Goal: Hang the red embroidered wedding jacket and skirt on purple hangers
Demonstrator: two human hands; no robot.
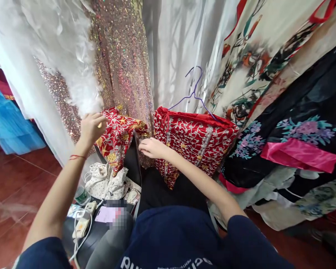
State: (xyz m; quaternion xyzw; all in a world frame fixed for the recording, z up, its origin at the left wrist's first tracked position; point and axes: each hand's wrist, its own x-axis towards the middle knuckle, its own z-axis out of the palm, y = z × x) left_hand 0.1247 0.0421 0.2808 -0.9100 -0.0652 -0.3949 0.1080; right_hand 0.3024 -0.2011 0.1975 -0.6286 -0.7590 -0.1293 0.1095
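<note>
A red cloth piece (pixel 120 129) with silver and gold embroidery drapes over a black edge in front of me, its pointed end hanging down. My left hand (pixel 93 127) is closed at its upper left edge, fingers curled on the cloth. Just right of it, my right hand (pixel 152 148) has its fingers pressed together below the cloth's right corner; what lies between them is hidden. Beside that hand, a matching red embroidered garment (pixel 194 140) rests against my dark-clad lap, and a purple hanger (pixel 194 93) rises from its top.
Sequined fabric (pixel 123 56), white feathery fabric (pixel 84 74) and a floral-print dress (pixel 249 63) hang ahead. At right is a black embroidered garment (pixel 285 123). A spotted white cloth bag (pixel 100 183), a clear jar (pixel 82 195) and white cables (pixel 77 243) sit at lower left.
</note>
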